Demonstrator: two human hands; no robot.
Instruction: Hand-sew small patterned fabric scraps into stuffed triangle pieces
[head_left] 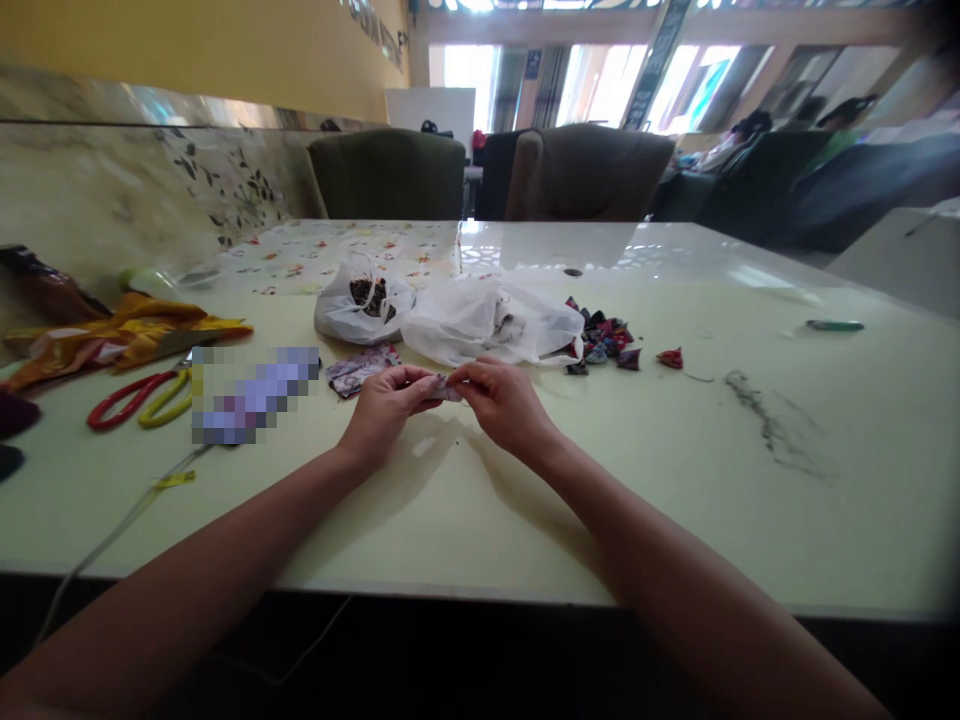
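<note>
Between my two hands is a small piece of pale patterned fabric (448, 393), held just above the table. My left hand (391, 405) pinches its left end between thumb and fingers. At the other end, the fingers of my right hand (491, 392) are closed on the same piece, hiding part of it. Just behind my left hand lies a folded patterned cloth (364, 370). Beyond the hands are a white plastic bag (491, 318) with pale cloth in it and a second bag (365, 300) holding dark, grainy filling. Several small stuffed fabric pieces (604, 335) are heaped to the right.
Red-and-yellow-handled scissors (142, 400) and a yellow cloth (135, 330) lie at left, with a white cable (127, 520) running off the front edge. At right are a single red fabric piece (670, 357), tangled dark threads (765, 420) and a green-ended tool (835, 325). Chairs (592, 175) stand behind the table.
</note>
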